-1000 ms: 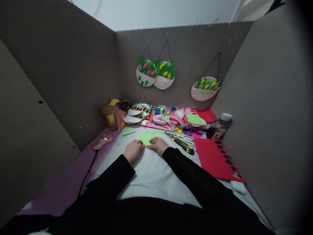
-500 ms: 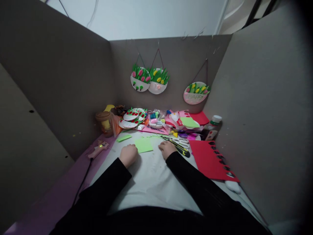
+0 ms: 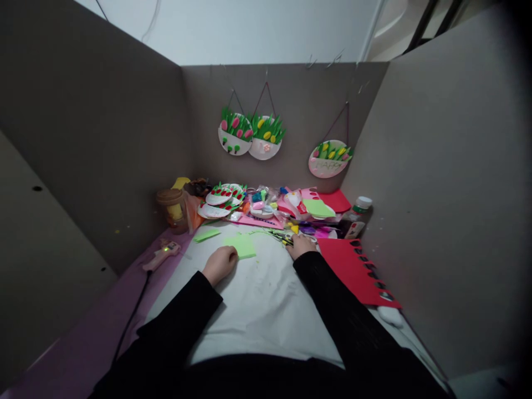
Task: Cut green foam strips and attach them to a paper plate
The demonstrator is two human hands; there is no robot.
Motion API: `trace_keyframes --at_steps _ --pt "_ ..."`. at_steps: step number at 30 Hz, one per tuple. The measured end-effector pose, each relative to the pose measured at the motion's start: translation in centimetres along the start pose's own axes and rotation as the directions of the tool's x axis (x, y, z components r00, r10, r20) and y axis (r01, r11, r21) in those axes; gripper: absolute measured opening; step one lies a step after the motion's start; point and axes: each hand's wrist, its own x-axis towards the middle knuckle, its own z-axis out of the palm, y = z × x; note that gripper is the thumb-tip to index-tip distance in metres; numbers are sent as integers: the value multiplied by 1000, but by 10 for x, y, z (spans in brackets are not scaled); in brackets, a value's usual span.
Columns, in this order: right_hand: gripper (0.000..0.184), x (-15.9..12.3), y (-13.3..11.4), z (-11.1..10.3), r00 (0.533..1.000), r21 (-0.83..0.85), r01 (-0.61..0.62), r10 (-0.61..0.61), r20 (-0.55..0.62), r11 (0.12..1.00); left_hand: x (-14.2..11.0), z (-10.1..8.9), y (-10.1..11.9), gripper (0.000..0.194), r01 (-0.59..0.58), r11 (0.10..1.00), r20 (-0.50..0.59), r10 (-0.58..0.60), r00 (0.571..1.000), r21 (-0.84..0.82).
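My left hand [image 3: 220, 265] is curled closed at the lower left corner of a light green paper square [image 3: 245, 247], which lies flat on the white table cover. My right hand [image 3: 301, 246] reaches palm down over a black and yellow utility knife [image 3: 286, 241] and white-handled scissors [image 3: 313, 239]. Its thumb is apart from its fingers. It covers most of these tools, and whether it touches them I cannot tell. Thin green scraps [image 3: 260, 231] lie just beyond the square. A folded green piece [image 3: 206, 235] is to its left.
A red sheet [image 3: 351, 271] with dark cut-outs along its edge lies at right. Paper-plate flower crafts [image 3: 218, 210] and bagged supplies [image 3: 261, 202] line the back. A pink glue gun [image 3: 164, 255] with a cord, a brown cup [image 3: 172, 210] and a bottle [image 3: 359, 216] stand at the sides.
My right hand has moved right and forward, covering most of the utility knife and scissors. My left hand stays by the green square. The view has shifted slightly.
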Motion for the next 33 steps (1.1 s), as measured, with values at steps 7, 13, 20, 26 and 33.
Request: trace_keyframes --at_steps 7,13,20,26,33 --pt "31 -3 -6 -5 996 107 71 -76 45 992 1 -2 -4 18 41 999 6 -41 999 -28" --pt "31 2 0 -13 993 160 28 -8 -120 987 2 -1 -8 19 54 998 -21 -55 998 -23" --pt "29 -9 -11 -14 892 292 445 -449 -59 846 3 0 -11 22 -7 999 -42 5 999 -52" --pt "33 -20 -33 -6 870 110 491 -493 -7 864 3 3 -16 27 -80 992 -29 77 997 -97" --pt "34 -16 -27 1 866 89 492 -497 44 866 4 8 -19 33 -82 993 18 84 996 -85"
